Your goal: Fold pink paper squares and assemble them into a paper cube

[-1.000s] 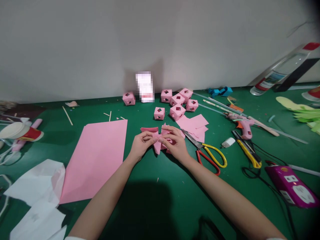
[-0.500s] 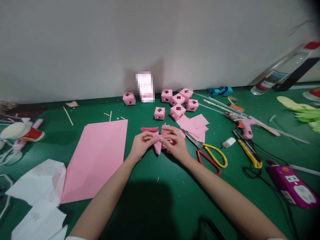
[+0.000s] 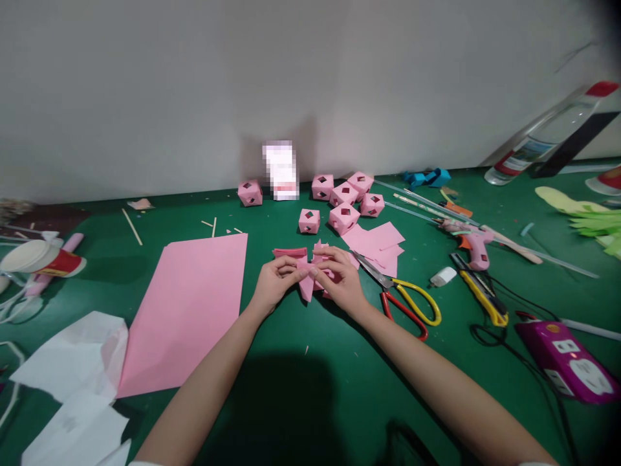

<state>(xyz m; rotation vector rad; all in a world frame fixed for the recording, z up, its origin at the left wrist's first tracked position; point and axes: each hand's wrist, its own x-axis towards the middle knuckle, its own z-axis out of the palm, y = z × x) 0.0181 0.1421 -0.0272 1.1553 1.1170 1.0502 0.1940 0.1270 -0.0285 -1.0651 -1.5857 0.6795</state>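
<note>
A folded piece of pink paper is pinched between both hands at the middle of the table. My left hand grips its left side with thumb and fingers. On the other side, my right hand is closed on it, the thumb close to the left one. Behind the fingers lie more folded pink paper pieces, partly hidden. Several pink paper cubes with diamond-shaped holes stand beyond the hands. Scissors with one yellow and one red handle lie right of my right hand, their blades over loose pink paper squares.
A stack of pink paper sheets lies left, beside torn white paper. Rightward are a pink glue gun, a yellow utility knife, a purple power socket and a plastic bottle. A paper cup lies far left.
Both hands keep their pinch on the folded paper almost unmoved. The whole view has shifted very slightly; nothing was taken up or let go.
</note>
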